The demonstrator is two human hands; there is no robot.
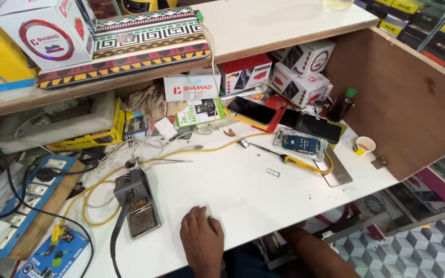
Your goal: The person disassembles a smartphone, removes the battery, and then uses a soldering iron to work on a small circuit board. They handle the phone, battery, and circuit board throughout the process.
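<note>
My left hand (202, 241) rests palm down on the white worktop (243, 195) near its front edge, holding nothing. A grey soldering iron stand (136, 205) with a dirty sponge tray sits just left of it. My right forearm (318, 255) shows at the bottom, below the table edge; its hand is hidden. Farther back right lies an opened phone (301, 143) with its board exposed. A yellow-handled tool (298, 162) lies in front of it, and a small flat part (273, 172) sits on the worktop.
A yellow cable (99, 183) loops across the left. A blue power strip (27, 198) lies far left. Two dark phones (251, 110) (311, 126), a paper cup (365, 145), a brown bottle (342, 105) and several white-and-red boxes (300, 67) crowd the back. A wooden side panel (403, 103) closes the right.
</note>
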